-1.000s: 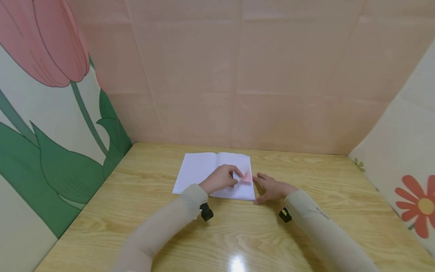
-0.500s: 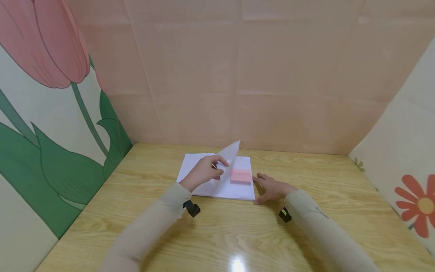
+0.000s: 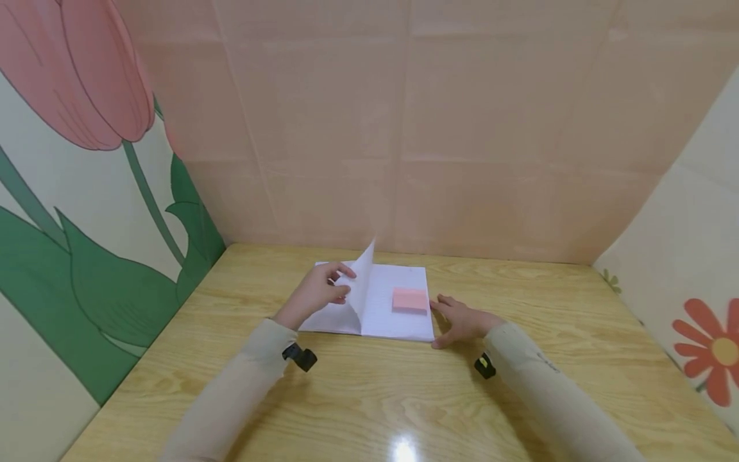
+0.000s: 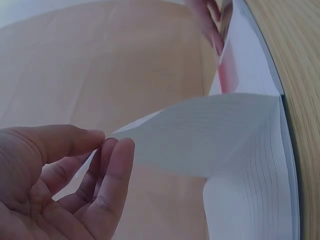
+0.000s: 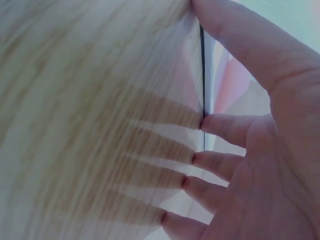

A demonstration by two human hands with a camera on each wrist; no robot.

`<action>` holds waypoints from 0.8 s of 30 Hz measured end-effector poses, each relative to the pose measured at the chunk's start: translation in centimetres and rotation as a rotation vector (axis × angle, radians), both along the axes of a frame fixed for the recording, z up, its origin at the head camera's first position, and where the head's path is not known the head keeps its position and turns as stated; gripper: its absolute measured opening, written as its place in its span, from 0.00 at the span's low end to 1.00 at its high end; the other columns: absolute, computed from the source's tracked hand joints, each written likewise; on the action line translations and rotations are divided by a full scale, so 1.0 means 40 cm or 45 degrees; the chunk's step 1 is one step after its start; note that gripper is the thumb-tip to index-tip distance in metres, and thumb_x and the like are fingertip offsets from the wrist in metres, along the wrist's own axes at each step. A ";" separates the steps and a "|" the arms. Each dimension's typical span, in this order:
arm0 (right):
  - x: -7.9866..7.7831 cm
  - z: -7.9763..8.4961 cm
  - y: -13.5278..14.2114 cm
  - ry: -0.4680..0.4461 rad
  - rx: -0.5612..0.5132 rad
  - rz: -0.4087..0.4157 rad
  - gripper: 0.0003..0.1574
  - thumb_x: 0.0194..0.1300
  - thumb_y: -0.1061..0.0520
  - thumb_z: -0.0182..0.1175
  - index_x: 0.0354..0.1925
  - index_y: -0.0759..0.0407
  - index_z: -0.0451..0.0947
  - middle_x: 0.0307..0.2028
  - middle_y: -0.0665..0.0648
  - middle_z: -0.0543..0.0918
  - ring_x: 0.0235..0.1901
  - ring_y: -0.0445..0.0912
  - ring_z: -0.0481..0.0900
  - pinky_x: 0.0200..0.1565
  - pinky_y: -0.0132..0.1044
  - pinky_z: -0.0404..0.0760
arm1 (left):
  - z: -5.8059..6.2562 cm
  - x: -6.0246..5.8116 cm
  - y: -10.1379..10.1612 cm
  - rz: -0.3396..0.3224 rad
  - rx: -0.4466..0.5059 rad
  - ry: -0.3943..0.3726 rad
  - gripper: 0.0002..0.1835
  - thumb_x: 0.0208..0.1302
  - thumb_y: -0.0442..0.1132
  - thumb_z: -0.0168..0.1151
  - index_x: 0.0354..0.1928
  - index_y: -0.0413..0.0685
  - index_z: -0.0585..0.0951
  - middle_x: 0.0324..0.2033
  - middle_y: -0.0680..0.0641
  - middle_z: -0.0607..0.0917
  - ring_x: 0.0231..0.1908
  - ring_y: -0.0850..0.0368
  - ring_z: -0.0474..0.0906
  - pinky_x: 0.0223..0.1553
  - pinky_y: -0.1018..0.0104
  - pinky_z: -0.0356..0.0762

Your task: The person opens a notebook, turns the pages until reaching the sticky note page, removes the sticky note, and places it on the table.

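An open lined notebook (image 3: pixel 398 326) lies on the table, a pink sticky note (image 3: pixel 410 299) on its right-hand page. My left hand (image 3: pixel 314 292) is over the left half and pinches the outer edge of a raised page (image 4: pixel 200 130) between thumb and fingers, as the left wrist view shows. That page stands up from the spine, leaning left and slightly curved. My right hand (image 3: pixel 462 321) rests on the tabletop with spread fingers, thumb and fingertips right at the notebook's right edge. The right wrist view shows those fingertips (image 5: pixel 202 123) down on the wood.
The wooden table (image 3: pixel 369 398) ends at a plain pinkish backdrop (image 3: pixel 404 128). A tulip-printed panel (image 3: pixel 92 256) borders it on the left, a flower-printed one (image 3: pixel 664 269) on the right. Small black devices sit at both wrists.
My left hand has moved left, lifting the page from the right side and swinging it past the spine. The pink sticky note has become fully exposed. My right hand has stayed in place.
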State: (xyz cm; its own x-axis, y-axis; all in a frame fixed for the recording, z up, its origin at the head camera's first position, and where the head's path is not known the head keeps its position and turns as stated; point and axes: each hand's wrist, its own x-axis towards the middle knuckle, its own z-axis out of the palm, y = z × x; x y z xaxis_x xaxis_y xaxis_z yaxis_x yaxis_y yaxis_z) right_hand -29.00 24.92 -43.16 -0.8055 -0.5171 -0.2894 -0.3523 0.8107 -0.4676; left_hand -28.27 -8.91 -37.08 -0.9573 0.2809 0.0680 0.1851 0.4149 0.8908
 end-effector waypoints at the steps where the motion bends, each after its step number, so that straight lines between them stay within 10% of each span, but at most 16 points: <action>1: 0.000 -0.002 0.000 0.002 0.000 0.002 0.65 0.54 0.39 0.70 0.74 0.67 0.46 0.73 0.74 0.41 0.72 0.70 0.40 0.66 0.68 0.49 | -0.001 0.002 -0.009 0.006 0.004 0.002 0.14 0.59 0.26 0.63 0.47 0.42 0.81 0.32 0.44 0.70 0.30 0.55 0.78 0.34 0.66 0.83; 24: -0.005 -0.010 0.004 0.038 -0.012 0.001 0.65 0.53 0.41 0.71 0.73 0.69 0.48 0.73 0.76 0.42 0.71 0.70 0.42 0.66 0.67 0.49 | -0.096 0.018 -0.162 0.227 -0.165 -0.171 0.13 0.61 0.29 0.63 0.48 0.40 0.79 0.31 0.44 0.70 0.29 0.53 0.77 0.35 0.61 0.82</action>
